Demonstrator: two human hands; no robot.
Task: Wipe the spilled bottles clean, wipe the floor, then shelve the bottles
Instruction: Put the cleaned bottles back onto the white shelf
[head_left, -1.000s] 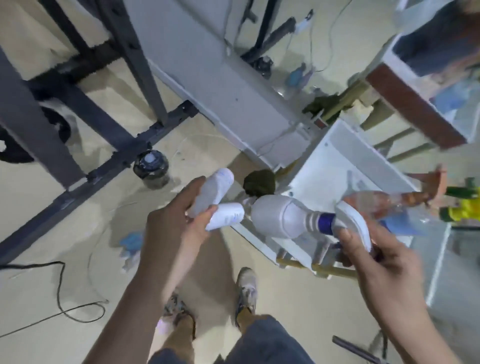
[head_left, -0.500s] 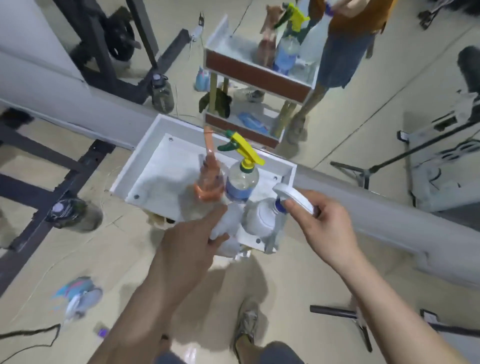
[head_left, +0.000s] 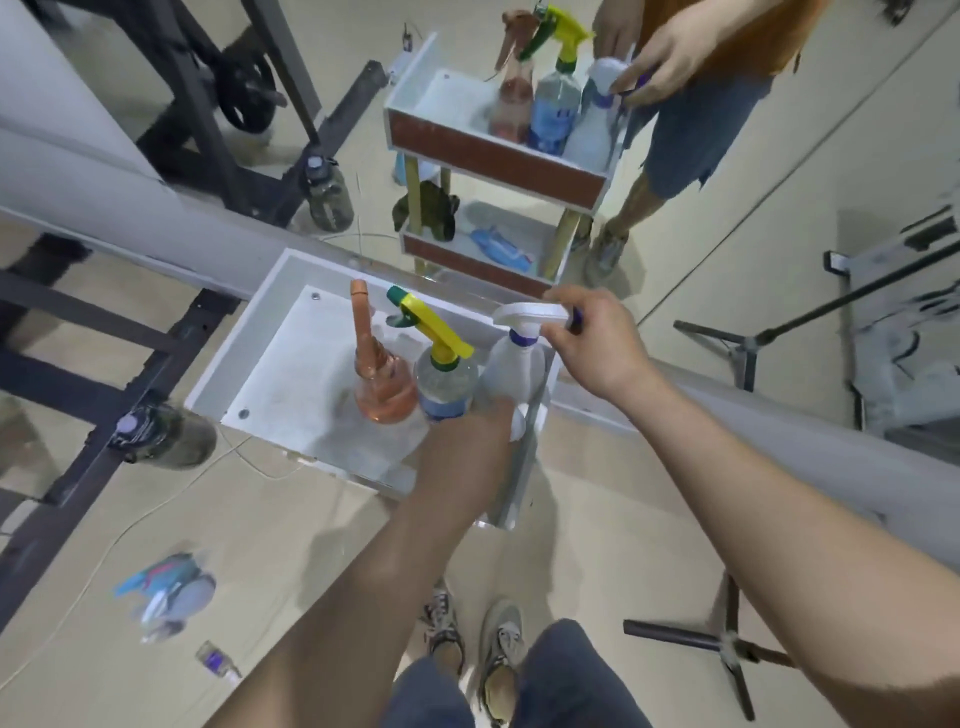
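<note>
Once tilted, white bottle (head_left: 511, 364) now upright.

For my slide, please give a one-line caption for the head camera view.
Right hand sets a white trigger spray bottle beside two other spray bottles on the white shelf tray; the left hand reaches in.

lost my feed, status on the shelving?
Right hand gripping white spray bottle trigger, bottle on shelf tray. Left hand low at its base, grip unclear. Nothing blocking.

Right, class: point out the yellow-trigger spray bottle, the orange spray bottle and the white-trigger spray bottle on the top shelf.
yellow-trigger spray bottle (head_left: 445, 385): head view, on its clear shoulder.
orange spray bottle (head_left: 382, 392): head view, on its body.
white-trigger spray bottle (head_left: 511, 364): head view, on its white body below the blue collar.
</note>
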